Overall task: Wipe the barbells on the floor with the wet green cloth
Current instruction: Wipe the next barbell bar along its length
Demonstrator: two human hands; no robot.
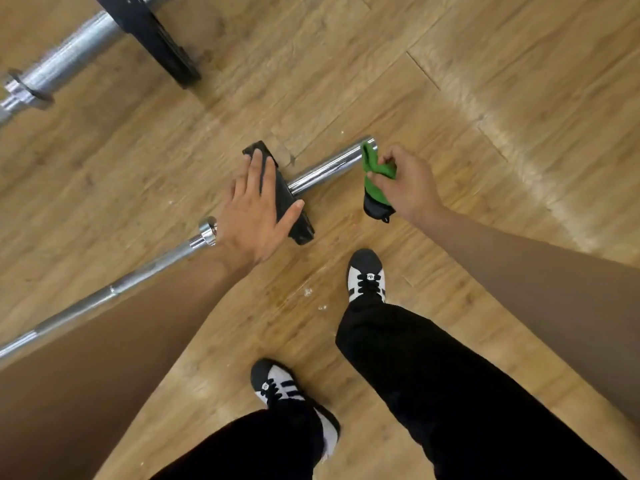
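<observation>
Black trousers (433, 375) and striped trainers (366, 277) fill the foreground as a person bends over the wooden floor (450, 98) to clean gym equipment.

The left hand (254, 216) lies flat on the small black plate (287, 199) of the nearer barbell (114, 289). Its fingers (256, 168) are straight and spread, with the thumb hooked against the plate's outer face. This is probably to stop the bar rolling or sliding while it is wiped.

The right hand (407, 183) pinches the green cloth (374, 171) between thumb and curled fingertips. The cloth is bunched, and its top fold lies on the chrome sleeve (329, 169) close to the bar's open end. A darker portion hangs below the hand, just above the floor. Holding it gathered like this would let the cloth wrap the round sleeve for a pass along its length.

Work appears to be at the outer end of this bar. The long shaft runs away under the left forearm, past a shiny collar (207, 231).

A second barbell (65, 60) with a larger black plate (152, 32) lies well apart at upper left and is out of reach from this stance. The feet are planted just beside the nearer plate, and the body is square to the sleeve.
</observation>
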